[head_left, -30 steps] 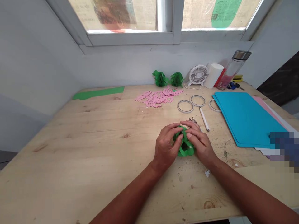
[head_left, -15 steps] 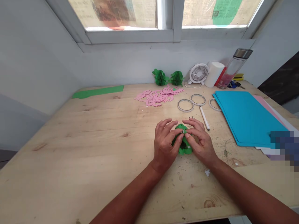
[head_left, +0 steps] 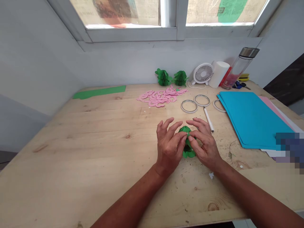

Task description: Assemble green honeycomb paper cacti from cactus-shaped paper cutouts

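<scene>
The green paper shape (head_left: 189,154) stood at the near side of the worktop (head_left: 95,158), right of the middle, between the left hand (head_left: 168,148) and the right hand (head_left: 205,144). The left thumb and forefinger were pinched together at its upper part, with its other fingers raised and spread clear. The right thumb and forefinger met the same spot from the right, nearly closed and seemingly with the paper between them, while the rest of those fingers curved loosely above. A dark hollow showed below the pinch. Doing this well probably called for one hand to steady the paper while the other pressed, lining up the edges before squeezing and keeping the pressure at the very tips, since a heavy grip would likely have creased the loops or flattened the hollow. The white pen (head_left: 209,119) lay just beyond the right hand, and the white scraps (head_left: 211,175) lay near its wrist, where a sleeve or palm could have picked them up.
</scene>
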`<state>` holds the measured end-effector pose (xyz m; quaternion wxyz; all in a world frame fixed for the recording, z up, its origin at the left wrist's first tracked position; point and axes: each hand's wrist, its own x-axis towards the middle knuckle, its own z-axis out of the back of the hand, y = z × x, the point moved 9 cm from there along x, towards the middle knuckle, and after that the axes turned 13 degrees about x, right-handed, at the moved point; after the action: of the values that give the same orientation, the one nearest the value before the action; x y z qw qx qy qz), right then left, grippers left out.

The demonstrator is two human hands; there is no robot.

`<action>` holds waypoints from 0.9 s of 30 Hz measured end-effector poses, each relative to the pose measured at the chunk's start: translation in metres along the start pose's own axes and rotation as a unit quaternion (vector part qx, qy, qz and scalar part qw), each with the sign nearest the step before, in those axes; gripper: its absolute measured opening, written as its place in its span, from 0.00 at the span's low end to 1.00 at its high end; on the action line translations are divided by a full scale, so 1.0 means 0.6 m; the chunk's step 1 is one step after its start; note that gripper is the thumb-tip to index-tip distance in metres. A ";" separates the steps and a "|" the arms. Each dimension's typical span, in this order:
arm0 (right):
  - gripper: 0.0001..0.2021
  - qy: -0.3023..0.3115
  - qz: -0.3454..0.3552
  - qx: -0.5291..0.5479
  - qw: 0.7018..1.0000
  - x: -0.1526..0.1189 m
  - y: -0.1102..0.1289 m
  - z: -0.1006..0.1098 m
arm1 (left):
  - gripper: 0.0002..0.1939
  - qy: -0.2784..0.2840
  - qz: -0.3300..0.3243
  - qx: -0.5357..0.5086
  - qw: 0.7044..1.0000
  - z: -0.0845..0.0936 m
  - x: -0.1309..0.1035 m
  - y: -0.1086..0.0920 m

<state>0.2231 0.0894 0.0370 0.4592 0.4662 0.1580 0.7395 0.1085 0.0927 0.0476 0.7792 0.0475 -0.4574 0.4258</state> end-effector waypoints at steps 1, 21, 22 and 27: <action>0.08 0.001 0.000 0.000 1.000 0.000 0.000 0.000 | 0.05 0.001 0.000 0.002 1.000 0.000 0.000 -0.001; 0.08 -0.040 -0.075 0.089 0.992 0.002 -0.033 0.013 | 0.06 0.029 0.206 -0.152 0.966 -0.021 -0.013 0.072; 0.09 -0.047 -0.080 0.097 0.991 0.002 -0.036 0.014 | 0.08 0.039 0.221 -0.152 0.963 -0.025 -0.015 0.079; 0.09 -0.063 -0.095 0.110 0.987 -0.001 -0.045 0.015 | 0.04 0.026 0.247 -0.126 0.960 -0.022 -0.016 0.095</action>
<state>0.2451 0.1014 0.0236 0.4825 0.5425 0.2531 0.6394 0.0750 0.1291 0.0146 0.6609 -0.1763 -0.4847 0.5452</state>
